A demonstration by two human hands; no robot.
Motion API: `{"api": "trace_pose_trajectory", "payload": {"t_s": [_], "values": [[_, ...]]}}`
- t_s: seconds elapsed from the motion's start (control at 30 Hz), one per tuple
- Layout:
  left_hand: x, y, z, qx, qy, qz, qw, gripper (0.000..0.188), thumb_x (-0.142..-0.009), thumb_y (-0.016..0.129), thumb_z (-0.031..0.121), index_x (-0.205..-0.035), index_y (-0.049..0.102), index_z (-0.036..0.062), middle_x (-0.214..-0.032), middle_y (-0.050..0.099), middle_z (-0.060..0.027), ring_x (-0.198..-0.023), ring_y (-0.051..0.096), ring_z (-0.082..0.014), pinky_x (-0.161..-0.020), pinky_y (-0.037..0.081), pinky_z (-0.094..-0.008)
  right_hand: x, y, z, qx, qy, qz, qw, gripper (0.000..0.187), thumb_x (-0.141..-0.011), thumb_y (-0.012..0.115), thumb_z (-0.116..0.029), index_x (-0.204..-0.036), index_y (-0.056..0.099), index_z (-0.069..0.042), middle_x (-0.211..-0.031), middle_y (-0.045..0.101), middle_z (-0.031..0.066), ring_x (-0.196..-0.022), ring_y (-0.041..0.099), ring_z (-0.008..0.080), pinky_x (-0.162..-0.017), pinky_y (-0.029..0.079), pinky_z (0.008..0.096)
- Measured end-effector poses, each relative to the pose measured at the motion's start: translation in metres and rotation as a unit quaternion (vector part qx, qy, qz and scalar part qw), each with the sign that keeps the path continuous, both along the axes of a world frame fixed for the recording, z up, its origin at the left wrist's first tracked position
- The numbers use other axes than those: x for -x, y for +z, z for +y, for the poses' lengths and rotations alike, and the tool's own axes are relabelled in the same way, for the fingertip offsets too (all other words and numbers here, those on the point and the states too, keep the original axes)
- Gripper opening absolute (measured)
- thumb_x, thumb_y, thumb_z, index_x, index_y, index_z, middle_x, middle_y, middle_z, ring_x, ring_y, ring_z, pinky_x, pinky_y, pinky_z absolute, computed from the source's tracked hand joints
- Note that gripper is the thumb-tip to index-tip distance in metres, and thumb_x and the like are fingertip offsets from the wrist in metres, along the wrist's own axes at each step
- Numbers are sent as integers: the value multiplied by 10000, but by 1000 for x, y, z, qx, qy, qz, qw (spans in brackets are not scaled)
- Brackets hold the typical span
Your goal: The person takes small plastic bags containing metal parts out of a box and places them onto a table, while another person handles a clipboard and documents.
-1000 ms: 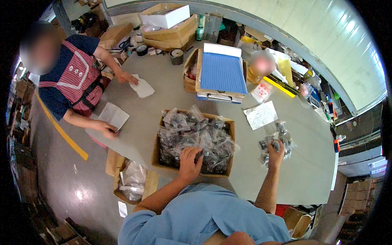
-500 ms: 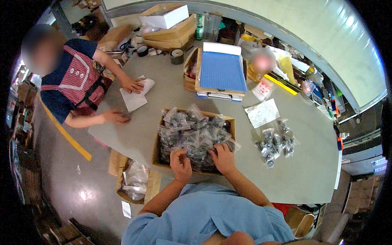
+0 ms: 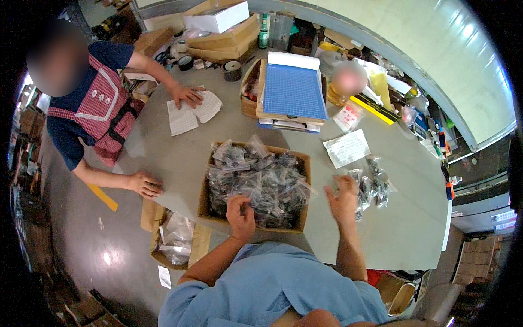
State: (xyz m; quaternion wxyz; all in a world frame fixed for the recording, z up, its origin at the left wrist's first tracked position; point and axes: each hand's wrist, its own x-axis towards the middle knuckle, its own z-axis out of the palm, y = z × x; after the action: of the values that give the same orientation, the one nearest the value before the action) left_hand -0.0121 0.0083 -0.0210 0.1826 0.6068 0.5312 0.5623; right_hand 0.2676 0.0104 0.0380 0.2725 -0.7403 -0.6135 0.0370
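Note:
In front of me a cardboard box [image 3: 204, 210] is heaped with small clear zip bags [image 3: 267, 177] of dark parts. At its near left part, my left hand [image 3: 241, 219] has its fingers curled on a clear plastic bag; their tips are partly hidden among the plastic. To the right of the box, my right hand [image 3: 342, 203] is over the table, thumb and fingers apart, with nothing visible in it. Just beyond its fingers lies a small group of similar filled bags [image 3: 380, 182]. A handwritten paper sheet [image 3: 347, 148] lies behind that group.
Across at the left, a co-worker [image 3: 106, 103] in a checked apron rests one hand on a crumpled paper [image 3: 185, 121]. Clipboards [image 3: 294, 87] lie stacked at the back. An open box of plastic bags [image 3: 177, 240] stands below the table's left edge [image 3: 177, 210].
My right hand has left the box and moved right, to the separate bags. My left hand stays at the box. The co-worker's paper is now spread flatter, and their near hand has moved to the table edge.

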Motion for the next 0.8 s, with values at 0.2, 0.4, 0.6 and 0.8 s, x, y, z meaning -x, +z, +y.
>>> {"api": "trace_pose_trajectory", "payload": {"t_s": [0.2, 0.4, 0.6, 0.8], "values": [[2, 10, -3, 55, -20, -41, 997, 234, -717, 549, -63, -928, 561, 39, -919, 558, -138, -837, 549, -290, -736, 452, -336, 59, -34, 6, 54, 147, -9, 988, 235, -715, 732, -166, -920, 638, -100, -1178, 450, 121, -1080, 403, 336, -895, 379, 449], [-17, 16, 0, -1, -273, -4, 962, 290, -727, 613, -26, -996, 534, 50, -978, 554, -157, -898, 557, -323, -782, 463, -380, 63, 24, -12, 35, 397, 129, 908, 134, -710, 727, -122, -808, 643, -83, -1197, 515, 124, -1085, 487, 314, -834, 450, 395], [-22, 54, 17, 74, -349, 77, 931, 359, -754, 634, 69, -1091, 511, 52, -1123, 539, -179, -1057, 505, -360, -947, 393, -444, 1, 34, -31, 42, 232, 86, 968, 136, -716, 712, -61, -827, 636, -46, -851, 645, 108, -786, 626, 282, -689, 504, 352], [9, 33, 40, 97, -117, 328, 932, 500, -748, 628, 152, -1204, 479, 15, -1206, 493, -183, -1147, 429, -376, -954, 369, -479, -33, 44, -17, -17, -16, -43, 999, 192, -712, 710, -72, -879, 629, -22, -969, 637, 139, -891, 607, 318, -766, 494, 402]]}}
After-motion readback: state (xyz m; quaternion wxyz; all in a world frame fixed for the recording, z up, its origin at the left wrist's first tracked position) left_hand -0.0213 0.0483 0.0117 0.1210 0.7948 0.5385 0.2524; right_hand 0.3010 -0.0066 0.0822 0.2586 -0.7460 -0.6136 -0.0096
